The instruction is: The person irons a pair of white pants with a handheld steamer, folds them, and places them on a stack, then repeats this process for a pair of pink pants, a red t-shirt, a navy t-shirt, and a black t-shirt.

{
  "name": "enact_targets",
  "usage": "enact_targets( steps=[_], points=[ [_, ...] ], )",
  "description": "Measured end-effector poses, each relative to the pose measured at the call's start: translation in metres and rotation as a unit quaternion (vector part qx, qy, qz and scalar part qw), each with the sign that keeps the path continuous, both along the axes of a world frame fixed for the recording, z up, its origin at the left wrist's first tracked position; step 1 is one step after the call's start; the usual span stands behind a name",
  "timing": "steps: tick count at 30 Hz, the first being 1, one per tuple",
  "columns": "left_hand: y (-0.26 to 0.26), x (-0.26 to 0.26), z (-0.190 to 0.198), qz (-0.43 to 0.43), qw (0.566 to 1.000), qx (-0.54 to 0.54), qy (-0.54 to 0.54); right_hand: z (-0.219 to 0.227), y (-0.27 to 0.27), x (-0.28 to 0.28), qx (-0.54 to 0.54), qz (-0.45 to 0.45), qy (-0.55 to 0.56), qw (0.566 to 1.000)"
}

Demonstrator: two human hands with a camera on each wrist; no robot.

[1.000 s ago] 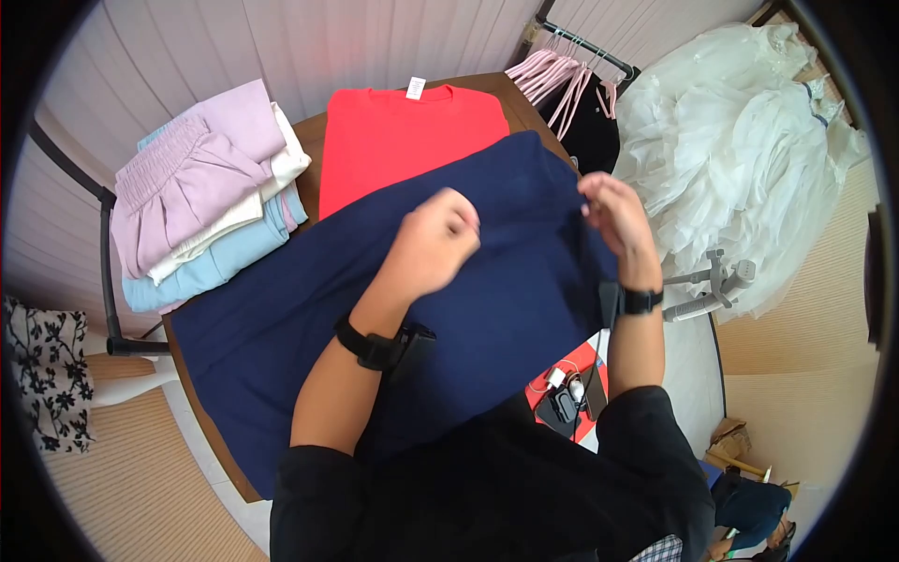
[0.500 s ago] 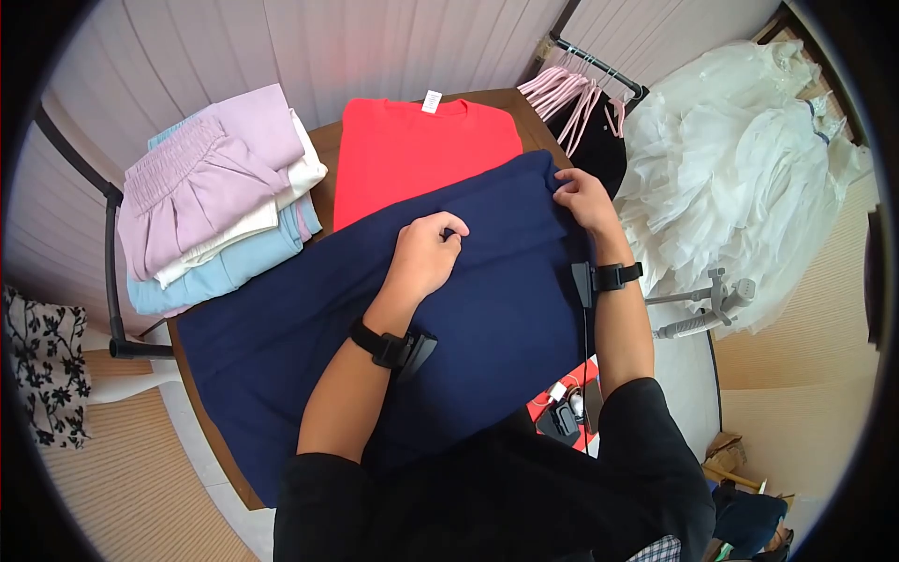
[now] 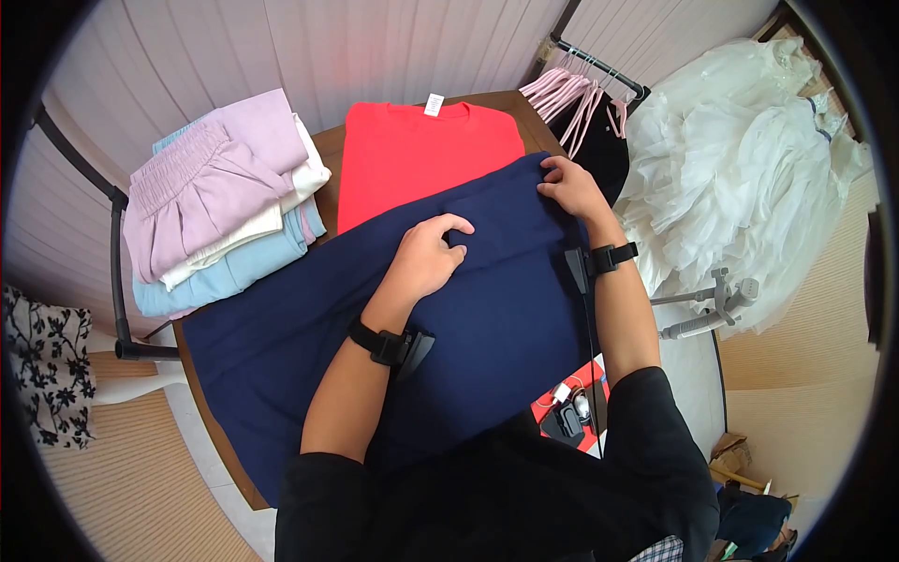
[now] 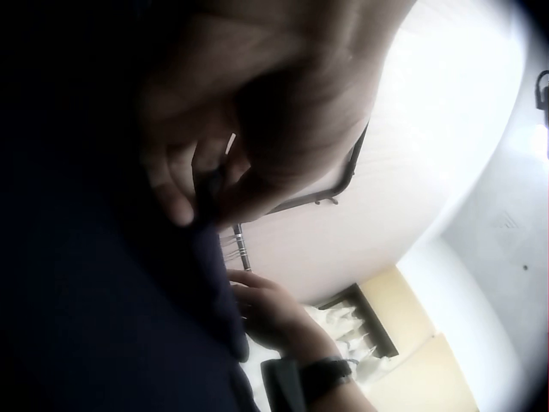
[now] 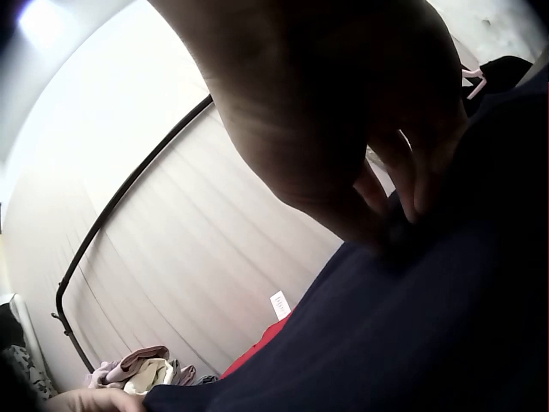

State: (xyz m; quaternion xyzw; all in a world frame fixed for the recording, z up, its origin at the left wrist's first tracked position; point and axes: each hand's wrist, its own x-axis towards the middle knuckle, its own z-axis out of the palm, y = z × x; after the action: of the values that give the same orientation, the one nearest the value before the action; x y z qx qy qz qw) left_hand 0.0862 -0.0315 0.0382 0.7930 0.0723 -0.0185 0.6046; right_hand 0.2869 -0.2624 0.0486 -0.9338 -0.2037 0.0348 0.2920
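Observation:
Navy cloth (image 3: 487,300) lies spread across the table, covering its near part and the lower part of a red top (image 3: 421,155). My left hand (image 3: 429,258) is over the middle of the cloth; in the left wrist view the thumb and fingers (image 4: 178,209) of this hand pinch a raised fold. At the far right corner of the cloth, my right hand (image 3: 573,190) pinches the edge, and the right wrist view shows its fingertips on the navy fabric (image 5: 343,318). Some fingertips are in shadow.
Folded lilac, white and light blue garments (image 3: 211,192) are stacked at the table's left. Pink hangers (image 3: 567,98) hang on a rail at the back right, beside white dresses (image 3: 730,178). A grey stand (image 3: 716,304) is right of my right arm; small devices (image 3: 567,417) lie near the front.
My right hand has come inward and down onto the far right corner of the cloth and now pinches it. The left hand has shifted slightly, its index finger reaching out more.

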Motion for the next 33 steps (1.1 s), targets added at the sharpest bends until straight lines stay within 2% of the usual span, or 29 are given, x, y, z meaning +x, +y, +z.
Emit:
enact_targets(
  steps=[1, 3, 6, 7, 10, 12, 13, 15, 16, 18, 22, 24, 26, 27, 28, 29, 30, 32, 33],
  points=[
    [0.000, 0.000, 0.001, 0.000, 1.000, 0.000, -0.001, -0.003, 0.000, 0.004, 0.000, 0.000, -0.001, 1.000],
    [0.001, -0.001, 0.002, -0.009, 1.000, -0.013, 0.000, -0.009, -0.001, 0.013, 0.028, -0.002, 0.070, 0.997],
    [0.003, 0.000, 0.000, -0.006, 1.000, -0.019, -0.013, -0.019, -0.010, 0.029, 0.071, -0.005, 0.046, 0.996],
    [0.004, 0.000, -0.001, -0.002, 1.000, -0.020, -0.014, -0.018, -0.010, 0.031, 0.133, -0.014, 0.053, 0.990],
    [0.003, 0.002, -0.009, 0.023, 0.999, -0.022, -0.021, -0.019, -0.009, 0.036, 0.140, -0.028, 0.016, 0.990],
    [0.000, 0.003, -0.017, 0.032, 0.995, 0.034, -0.083, -0.024, -0.009, 0.035, 0.107, -0.021, 0.010, 0.994],
    [-0.001, 0.001, -0.012, 0.031, 0.996, 0.034, -0.082, -0.024, -0.010, 0.033, 0.090, -0.007, 0.039, 0.995],
    [-0.003, -0.005, 0.006, 0.007, 0.988, 0.147, -0.054, -0.021, -0.010, 0.035, 0.062, 0.002, 0.071, 0.996],
    [-0.003, -0.006, 0.002, 0.009, 0.987, 0.148, -0.054, -0.023, -0.012, 0.041, 0.062, 0.004, 0.071, 0.996],
    [-0.003, -0.006, -0.009, 0.039, 0.963, 0.218, -0.150, -0.028, -0.019, 0.053, 0.073, -0.020, 0.017, 0.997],
    [0.007, -0.003, 0.003, 0.032, 0.978, 0.168, -0.118, -0.027, -0.026, 0.070, 0.058, -0.019, 0.048, 0.997],
    [0.013, -0.002, 0.009, 0.038, 0.989, 0.138, -0.034, -0.027, -0.030, 0.073, 0.055, 0.007, 0.073, 0.996],
    [0.020, -0.001, 0.002, 0.053, 0.989, 0.126, -0.057, -0.019, -0.022, 0.069, 0.049, 0.038, 0.099, 0.993],
    [0.024, -0.002, -0.002, 0.100, 0.958, 0.232, -0.133, -0.017, -0.020, 0.064, 0.069, 0.044, 0.112, 0.990],
    [0.028, -0.003, -0.005, 0.144, 0.909, 0.334, -0.204, -0.015, -0.019, 0.062, 0.088, 0.051, 0.126, 0.987],
    [0.032, -0.003, -0.008, 0.171, 0.892, 0.360, -0.213, -0.016, -0.017, 0.063, 0.088, 0.052, 0.127, 0.987],
    [0.038, -0.005, -0.012, 0.172, 0.892, 0.361, -0.212, -0.016, -0.014, 0.063, 0.096, 0.071, 0.111, 0.987],
    [0.047, -0.009, -0.006, 0.168, 0.893, 0.400, -0.122, -0.014, -0.009, 0.062, 0.103, 0.091, 0.096, 0.986],
    [0.050, -0.011, -0.003, 0.159, 0.895, 0.408, -0.087, -0.011, -0.009, 0.062, 0.074, 0.090, 0.099, 0.988]
  ],
)
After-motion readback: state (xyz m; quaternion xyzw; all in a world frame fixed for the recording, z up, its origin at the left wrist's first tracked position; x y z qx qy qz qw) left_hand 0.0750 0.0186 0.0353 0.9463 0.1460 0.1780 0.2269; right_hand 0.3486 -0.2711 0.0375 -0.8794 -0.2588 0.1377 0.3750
